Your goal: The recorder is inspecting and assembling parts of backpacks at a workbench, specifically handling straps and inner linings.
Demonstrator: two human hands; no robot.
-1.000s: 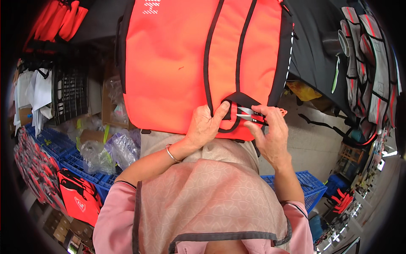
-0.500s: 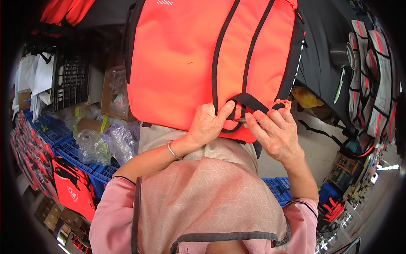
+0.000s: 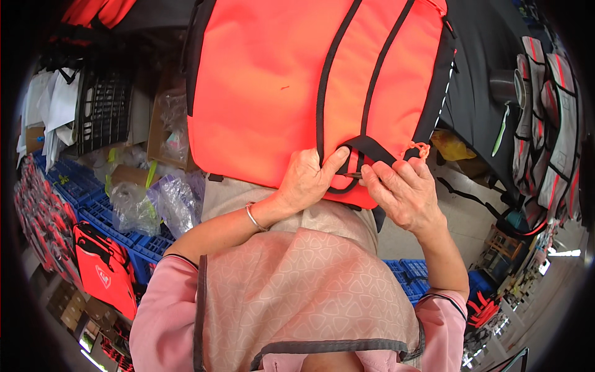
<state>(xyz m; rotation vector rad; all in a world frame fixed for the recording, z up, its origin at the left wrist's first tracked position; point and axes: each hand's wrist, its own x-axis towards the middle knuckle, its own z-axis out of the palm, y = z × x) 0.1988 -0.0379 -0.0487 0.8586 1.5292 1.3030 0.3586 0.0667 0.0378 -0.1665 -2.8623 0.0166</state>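
A bright orange-red backpack (image 3: pixel 254 87) with black edging lies across my lap and the surface in front of me. One padded shoulder strap (image 3: pixel 347 80), trimmed in black, runs down to a loop of black webbing (image 3: pixel 375 149) near the bag's lower edge. My left hand (image 3: pixel 307 180) is closed, thumb and fingers pinching the strap's lower end beside that loop. In my closed right hand (image 3: pixel 403 192) is a thin pointed metal tool (image 3: pixel 352 176), most of it hidden by my fingers; its tip points at the strap end. A knotted orange cord (image 3: pixel 418 149) sticks up above the right knuckles.
Blue plastic crates (image 3: pixel 102 214) stand at my left, with clear plastic bags (image 3: pixel 133 211) on them and another orange bag (image 3: pixel 102 273) alongside. Grey straps with orange stripes (image 3: pixel 558 130) hang at the right. Dark cloth (image 3: pixel 477 56) covers the surface beyond the backpack.
The upper part of the backpack has shifted slightly to the right in the picture. Both hands keep their grip at the strap end, the metal tip staying between them.
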